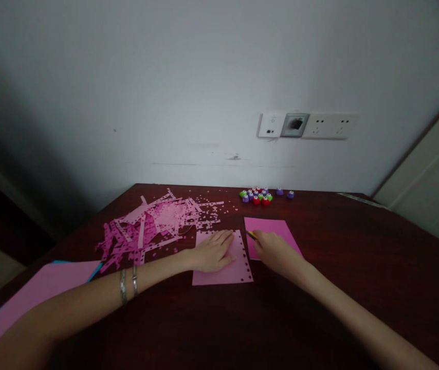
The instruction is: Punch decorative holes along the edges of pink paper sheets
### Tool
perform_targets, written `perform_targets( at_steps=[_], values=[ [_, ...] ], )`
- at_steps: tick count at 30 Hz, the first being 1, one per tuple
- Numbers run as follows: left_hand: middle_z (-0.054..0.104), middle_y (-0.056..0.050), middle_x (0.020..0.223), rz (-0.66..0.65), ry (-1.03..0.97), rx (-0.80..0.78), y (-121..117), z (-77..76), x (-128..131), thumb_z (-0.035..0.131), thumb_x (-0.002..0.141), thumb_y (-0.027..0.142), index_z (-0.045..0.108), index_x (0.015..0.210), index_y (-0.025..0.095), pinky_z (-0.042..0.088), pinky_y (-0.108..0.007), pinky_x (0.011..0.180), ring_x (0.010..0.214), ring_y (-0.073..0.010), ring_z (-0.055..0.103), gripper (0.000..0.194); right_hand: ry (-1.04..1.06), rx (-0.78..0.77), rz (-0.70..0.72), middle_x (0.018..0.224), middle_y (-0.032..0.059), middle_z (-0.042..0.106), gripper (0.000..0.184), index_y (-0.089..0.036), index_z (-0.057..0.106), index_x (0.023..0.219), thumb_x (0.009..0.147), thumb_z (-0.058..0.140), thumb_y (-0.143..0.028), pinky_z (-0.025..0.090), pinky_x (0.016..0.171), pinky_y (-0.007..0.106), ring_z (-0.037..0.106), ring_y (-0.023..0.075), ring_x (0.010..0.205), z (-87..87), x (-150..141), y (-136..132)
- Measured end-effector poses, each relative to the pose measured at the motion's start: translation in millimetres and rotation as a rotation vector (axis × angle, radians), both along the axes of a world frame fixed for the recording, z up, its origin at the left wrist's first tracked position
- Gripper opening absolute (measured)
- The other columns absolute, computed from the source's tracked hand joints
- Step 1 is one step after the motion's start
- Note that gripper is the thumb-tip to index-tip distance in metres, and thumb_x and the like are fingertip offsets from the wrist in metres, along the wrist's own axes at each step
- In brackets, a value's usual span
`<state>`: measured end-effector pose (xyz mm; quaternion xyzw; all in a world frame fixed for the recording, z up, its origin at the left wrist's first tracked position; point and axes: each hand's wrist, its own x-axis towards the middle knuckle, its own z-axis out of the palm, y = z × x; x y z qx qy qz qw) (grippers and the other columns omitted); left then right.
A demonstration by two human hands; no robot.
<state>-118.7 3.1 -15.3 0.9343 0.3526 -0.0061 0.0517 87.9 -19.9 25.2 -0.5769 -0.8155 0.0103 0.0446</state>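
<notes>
Nearest, at lower left, larger pink sheets [46, 288] overlie a blue one on the dark tabletop [158, 329]. Beyond, a pale pink sheet [219, 276] with holes along its edges lies under the left hand [212, 252], grip flat, thumb spread from the fingers. Beside it, over a magenta sheet [271, 226], the right hand [277, 252] has its grip closed around a slender yellow-and-black tool [252, 235]. Farther: heaped paper scraps [146, 226], left; small eyed figures [256, 198]; wall sockets [327, 126].

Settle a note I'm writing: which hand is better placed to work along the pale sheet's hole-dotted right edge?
The right hand, I'd judge: it grips a yellow tool close to that edge, while the left hand rests palm-down on the pale sheet, seemingly steadying it.
</notes>
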Motion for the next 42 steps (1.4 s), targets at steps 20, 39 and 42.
perform_targets(
  at_steps=[20,39,42],
  values=[
    [0.02,-0.017,0.144,-0.036,-0.012,-0.045,6,9.4,0,0.015,0.087,0.056,0.016,0.138,0.005,0.017,-0.038,0.106,0.131,-0.0265,0.017,0.072,-0.139,-0.024,0.124,0.089,0.0156,0.066,0.041,-0.006,0.051,0.117,0.079,0.037,-0.004,0.046,0.061,0.029,0.064,0.0208,0.074,1.2,-27,-14],
    [0.035,-0.021,0.13,-0.056,0.278,-0.115,17,42.9,22,0.036,0.079,0.052,0.026,0.133,0.002,0.034,-0.04,0.093,0.115,-0.0313,0.033,0.074,-0.266,-0.053,0.113,0.091,0.0166,0.065,0.031,-0.007,0.06,0.104,0.078,0.043,-0.003,0.05,0.062,0.029,0.065,0.0223,0.077,13.0,-48,-22],
    [0.037,-0.02,0.127,-0.07,0.306,-0.096,17,45.6,25,0.036,0.08,0.051,0.029,0.132,0.002,0.034,-0.039,0.092,0.112,-0.0309,0.035,0.072,-0.256,-0.074,0.084,0.09,0.0175,0.065,0.033,-0.005,0.058,0.108,0.079,0.042,-0.003,0.05,0.063,0.028,0.065,0.0226,0.078,12.4,-50,-26]
  ],
)
